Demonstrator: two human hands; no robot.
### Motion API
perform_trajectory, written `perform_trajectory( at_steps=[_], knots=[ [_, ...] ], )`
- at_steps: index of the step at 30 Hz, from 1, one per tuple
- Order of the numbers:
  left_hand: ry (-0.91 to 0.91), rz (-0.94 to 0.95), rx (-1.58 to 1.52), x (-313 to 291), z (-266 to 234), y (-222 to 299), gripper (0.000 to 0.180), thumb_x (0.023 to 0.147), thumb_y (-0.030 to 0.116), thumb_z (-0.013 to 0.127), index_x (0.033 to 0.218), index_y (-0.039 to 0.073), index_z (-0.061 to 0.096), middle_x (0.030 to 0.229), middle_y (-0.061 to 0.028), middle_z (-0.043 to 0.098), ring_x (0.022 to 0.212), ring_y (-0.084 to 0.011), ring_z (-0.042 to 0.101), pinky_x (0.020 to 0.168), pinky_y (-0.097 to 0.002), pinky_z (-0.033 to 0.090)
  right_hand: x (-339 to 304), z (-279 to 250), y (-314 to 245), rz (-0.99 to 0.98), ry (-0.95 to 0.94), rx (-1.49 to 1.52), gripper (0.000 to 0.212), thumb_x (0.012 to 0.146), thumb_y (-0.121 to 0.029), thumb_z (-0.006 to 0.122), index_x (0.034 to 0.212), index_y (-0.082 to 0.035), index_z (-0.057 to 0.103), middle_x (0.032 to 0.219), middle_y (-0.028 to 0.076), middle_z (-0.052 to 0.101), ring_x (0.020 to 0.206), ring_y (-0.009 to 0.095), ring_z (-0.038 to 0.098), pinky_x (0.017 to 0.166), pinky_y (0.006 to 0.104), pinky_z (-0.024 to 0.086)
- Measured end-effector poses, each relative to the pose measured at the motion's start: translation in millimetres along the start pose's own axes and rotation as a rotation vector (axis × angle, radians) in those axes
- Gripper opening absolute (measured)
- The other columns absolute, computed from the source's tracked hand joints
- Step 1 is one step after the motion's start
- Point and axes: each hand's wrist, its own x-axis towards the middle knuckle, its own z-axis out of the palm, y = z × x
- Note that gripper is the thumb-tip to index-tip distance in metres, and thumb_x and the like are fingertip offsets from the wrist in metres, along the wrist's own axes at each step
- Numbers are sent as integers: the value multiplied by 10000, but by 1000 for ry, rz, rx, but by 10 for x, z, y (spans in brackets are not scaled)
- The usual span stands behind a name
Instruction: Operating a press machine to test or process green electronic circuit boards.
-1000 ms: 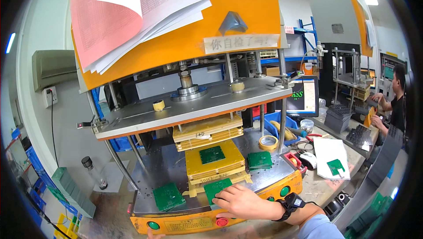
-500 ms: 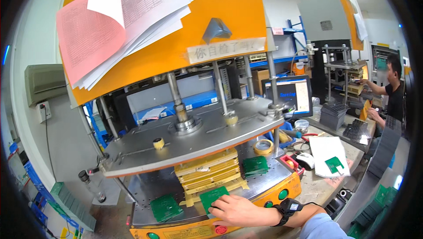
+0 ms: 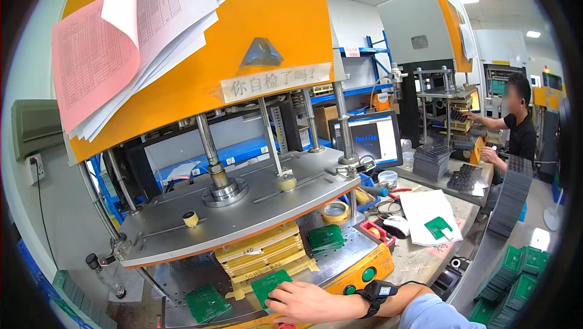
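Observation:
My right hand (image 3: 311,302) reaches in from the lower right, its curled fingers gripping the near edge of a green circuit board (image 3: 267,284). That board is just in front of a yellow layered test fixture (image 3: 261,255) on the perforated metal bed of a press. A black wrist device (image 3: 378,294) sits on my right wrist. To the left of the held board lie other green circuit boards (image 3: 206,303); a small pile of green boards (image 3: 325,238) rests right of the fixture. My left hand is out of view.
Above the fixture hangs the press's metal plate (image 3: 261,192). A tape roll (image 3: 334,210), a mouse (image 3: 396,226), paper (image 3: 428,213) and a monitor (image 3: 367,141) are to the right. Several green boards (image 3: 516,274) are stacked lower right. Another person (image 3: 516,122) works at a far press.
The view has turned to the right, so the press appears farther left. My right hand stays on the green circuit board in front of the fixture.

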Motion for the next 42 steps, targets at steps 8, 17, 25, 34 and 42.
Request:
perform_trajectory(
  at_steps=[8, 17, 25, 34, 42],
  knots=[
    [12, 15, 46, -27, -34, 20, 233, 977, 224, 566, 983, 6, 648, 970, -223, 640, 967, -426, 572, 861, -480, 458, -54, 68, 22, 11, -83, 23, 391, 854, -382, 688, 1109, -92, 622, 1079, 47, 614, 994, 233, 589, 855, 328, 486],
    [12, 425, -52, 990, -550, 732, 166, 916, 176, 656, 995, 31, 664, 1051, -181, 651, 877, -378, 603, 815, -439, 472, 47, 3, 470, 95, -86, 39, 543, 873, -568, 644, 1228, -157, 646, 1266, 97, 612, 1179, 282, 565, 979, 432, 391],
    [-94, 425, 172, 2606, 437, 1393, 610, 849, 487, 690, 1301, 90, 592, 1348, -169, 575, 1278, -363, 484, 1059, -464, 378, -49, 82, 648, 92, -158, 66, 605, 875, -619, 600, 1244, -143, 649, 1244, 106, 636, 1182, 279, 577, 988, 470, 366],
    [-168, 548, 55, 3066, 590, 1112, 859, 789, 607, 708, 1460, 136, 452, 1490, -188, 448, 1392, -370, 390, 1146, -520, 274, 36, 25, 576, 70, -119, 160, 596, 842, -593, 662, 1211, -125, 656, 1201, 99, 632, 1177, 284, 556, 996, 462, 359],
    [-100, 369, 149, 2009, -472, 339, 640, 809, 536, 727, 1262, 106, 588, 1272, -136, 620, 1245, -340, 527, 1106, -615, 253, 23, -24, 617, 121, -181, 150, 620, 805, -553, 728, 1217, -98, 639, 1223, 103, 621, 1182, 285, 549, 1011, 436, 359]
  ],
)
